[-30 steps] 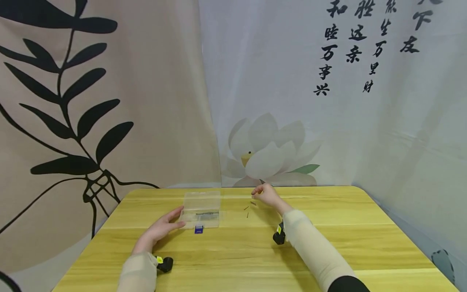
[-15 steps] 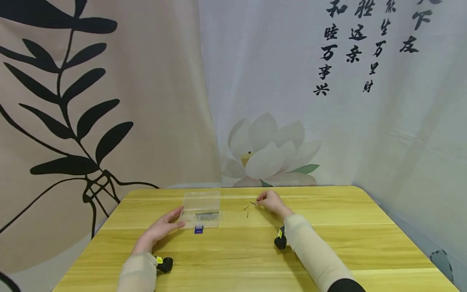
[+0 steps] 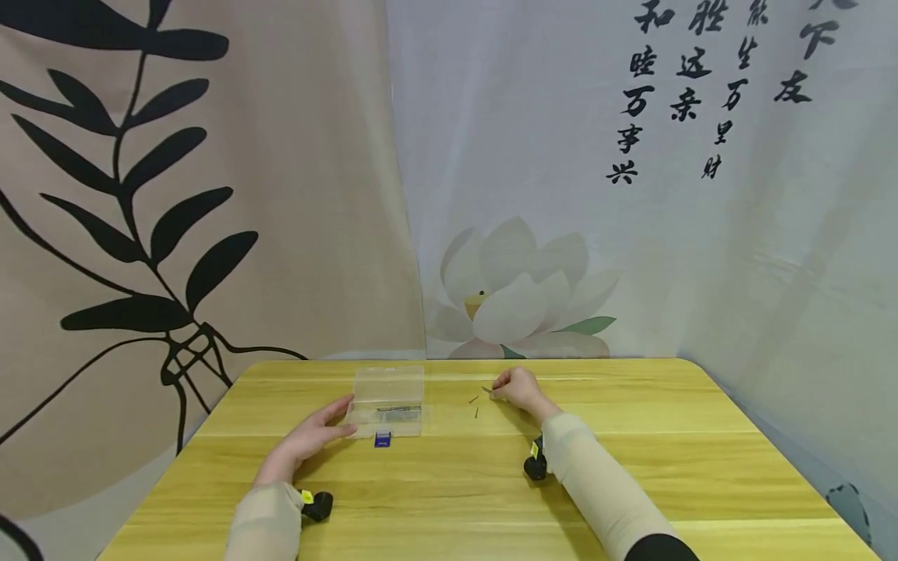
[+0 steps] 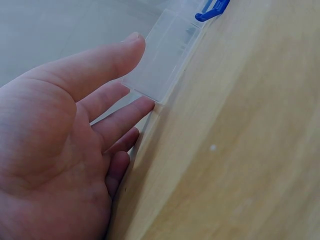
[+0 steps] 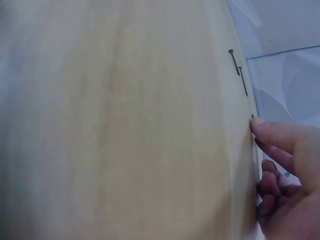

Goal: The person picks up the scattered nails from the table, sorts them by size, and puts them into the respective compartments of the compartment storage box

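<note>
A clear plastic box (image 3: 388, 384) lies with its lid raised at the back and a blue latch (image 3: 382, 439) at its front. Several dark nails (image 3: 397, 409) are inside it. My left hand (image 3: 313, 433) rests against the box's left side, thumb near the front corner and fingers fairly straight. In the right wrist view, my right hand (image 5: 290, 170) pinches a nail (image 5: 252, 117) between thumb and index finger at the tabletop; most of that nail is hidden by the fingertips. Two other nails, one (image 5: 233, 61) beside another (image 5: 243, 81), lie on the wood a short way off.
The wooden table (image 3: 435, 499) has its far edge just behind the box and right hand. A printed cloth backdrop (image 3: 316, 195) hangs behind it. Black wrist cameras, one (image 3: 319, 507) on the left and one (image 3: 535, 466) on the right, sit under the sleeves.
My right hand has come down and slightly toward me, to the nail farthest from me, and now pinches it. The left hand and box have stayed in place.
</note>
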### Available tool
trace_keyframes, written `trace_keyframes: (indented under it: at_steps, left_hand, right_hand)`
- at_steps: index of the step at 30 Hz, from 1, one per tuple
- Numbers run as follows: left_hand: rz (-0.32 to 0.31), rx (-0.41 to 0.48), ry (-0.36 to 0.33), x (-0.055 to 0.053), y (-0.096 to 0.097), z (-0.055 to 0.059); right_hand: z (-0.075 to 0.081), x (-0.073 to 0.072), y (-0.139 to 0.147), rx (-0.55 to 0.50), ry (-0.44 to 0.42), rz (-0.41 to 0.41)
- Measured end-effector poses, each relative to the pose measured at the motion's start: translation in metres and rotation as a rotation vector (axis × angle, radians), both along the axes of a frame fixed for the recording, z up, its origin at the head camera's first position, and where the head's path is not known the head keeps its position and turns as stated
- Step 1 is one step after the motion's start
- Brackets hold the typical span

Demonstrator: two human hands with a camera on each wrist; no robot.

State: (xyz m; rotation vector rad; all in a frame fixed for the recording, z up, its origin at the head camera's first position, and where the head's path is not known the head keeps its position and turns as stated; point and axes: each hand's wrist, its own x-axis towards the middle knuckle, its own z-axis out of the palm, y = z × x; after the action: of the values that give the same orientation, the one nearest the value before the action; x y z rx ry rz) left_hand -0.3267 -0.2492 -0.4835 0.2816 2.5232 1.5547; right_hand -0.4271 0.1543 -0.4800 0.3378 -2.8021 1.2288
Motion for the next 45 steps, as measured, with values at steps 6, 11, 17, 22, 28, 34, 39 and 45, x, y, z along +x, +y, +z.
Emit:
trace_keyframes:
  at_steps: [6,11,17,22,28,34,39,45]
  left_hand:
    - [0.003,-0.003,-0.004,-0.0006,0.0006,-0.0008]
    - [0.009,-0.001,-0.012,0.0008,0.0017,0.0009]
    - [0.003,0.010,-0.003,0.0020,0.0016,0.0031]
    - [0.003,0.012,0.000,0.0014,0.0020,0.0028]
    - [0.006,0.013,-0.001,0.0005,0.0021,0.0021]
    - [0.003,0.011,-0.001,0.0015,0.0012,0.0020]
    - [-0.003,0.010,-0.001,0.0023,-0.0004,0.0017]
    - [-0.009,0.000,0.006,0.0032,-0.0014,0.0016]
  right_hand:
    - [-0.0005,0.0002,-0.0018,-0.007,-0.004,-0.007]
    - [-0.0018,-0.0020,0.0023,-0.019,0.004,0.027]
    - [-0.0041,-0.0040,0.0050,-0.021,0.042,0.054]
    - [-0.0027,-0.0011,0.0012,-0.026,0.000,0.002]
    - [-0.0027,0.0003,0.0005,-0.021,0.013,0.000]
    - [-0.0054,0.0003,0.0008,-0.043,0.010,0.021]
    - [-0.0048,0.0030,-0.0003,-0.040,-0.019,0.031]
    - [-0.0050,0.0057,-0.0014,-0.035,-0.027,0.030]
